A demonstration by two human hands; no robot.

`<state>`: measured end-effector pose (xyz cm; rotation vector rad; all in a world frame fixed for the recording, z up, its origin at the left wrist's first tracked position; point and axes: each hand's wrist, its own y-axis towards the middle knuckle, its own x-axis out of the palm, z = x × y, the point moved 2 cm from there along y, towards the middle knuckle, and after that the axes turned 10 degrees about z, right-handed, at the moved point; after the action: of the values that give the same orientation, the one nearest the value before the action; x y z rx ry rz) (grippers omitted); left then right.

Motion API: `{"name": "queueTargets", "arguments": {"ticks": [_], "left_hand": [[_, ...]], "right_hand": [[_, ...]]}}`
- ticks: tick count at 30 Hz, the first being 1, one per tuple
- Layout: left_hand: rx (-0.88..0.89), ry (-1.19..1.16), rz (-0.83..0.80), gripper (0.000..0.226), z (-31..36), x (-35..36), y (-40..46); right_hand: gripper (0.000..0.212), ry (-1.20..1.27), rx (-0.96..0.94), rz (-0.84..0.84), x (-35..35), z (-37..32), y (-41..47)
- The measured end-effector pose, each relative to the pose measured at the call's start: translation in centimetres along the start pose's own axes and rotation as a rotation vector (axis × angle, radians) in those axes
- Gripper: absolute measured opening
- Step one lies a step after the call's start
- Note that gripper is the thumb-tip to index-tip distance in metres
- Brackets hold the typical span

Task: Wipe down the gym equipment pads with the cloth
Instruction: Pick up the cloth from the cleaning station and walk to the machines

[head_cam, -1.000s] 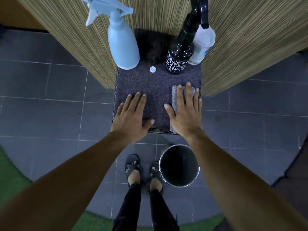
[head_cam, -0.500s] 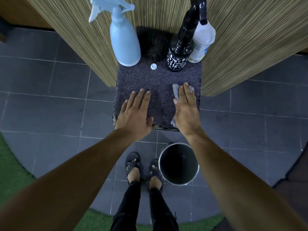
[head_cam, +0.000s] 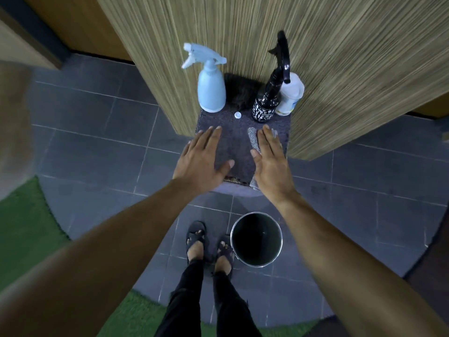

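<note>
Now Pressing the Cloth Flat

I see my right hand [head_cam: 269,164] spread flat on the grey cloth [head_cam: 252,139], pinning it near the black bottle [head_cam: 268,98]. My left hand [head_cam: 201,161] rests open left of the cloth, probably bracing.

Light: dim, cool, even; soft shadows.
Glare: small highlight on black spray bottle [head_cam: 272,93].
Blur: left edge smeared.
Distortion: wide-angle bowing at edges, forearms stretched.
</note>
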<state>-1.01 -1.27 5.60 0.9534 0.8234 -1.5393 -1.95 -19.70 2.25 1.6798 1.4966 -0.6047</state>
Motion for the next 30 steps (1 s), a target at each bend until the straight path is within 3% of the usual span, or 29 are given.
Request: {"name": "queueTargets", "arguments": {"ticks": [8, 12, 16, 24, 30], "left_hand": [[-0.114, -0.020, 0.237, 0.084, -1.1, -12.4, -6.2], [-0.274, -0.003, 0.338, 0.086, -4.5, -16.9, -12.1], [-0.493, 0.022, 0.462, 0.087, -9.5, -21.1, -20.4], [-0.911, 0.080, 0.713, 0.089, -17.7, -26.9, -41.9], [-1.205, 0.150, 0.870, 0.087, -19.6, -27.9, -59.1]], "right_hand": [[0.052, 0.104, -0.210, -0.034, -5.2, -12.0, 2.5], [0.049, 0.162, -0.421, -0.128, -3.6, -19.9, 2.8], [0.059, 0.202, -0.592, -0.259, -0.1, -29.2, 0.9], [0.058, 0.332, -0.950, -0.533, 8.4, -47.4, -11.2], [0.048, 0.435, -1.290, -0.677, 12.4, -59.3, -25.5]]}}
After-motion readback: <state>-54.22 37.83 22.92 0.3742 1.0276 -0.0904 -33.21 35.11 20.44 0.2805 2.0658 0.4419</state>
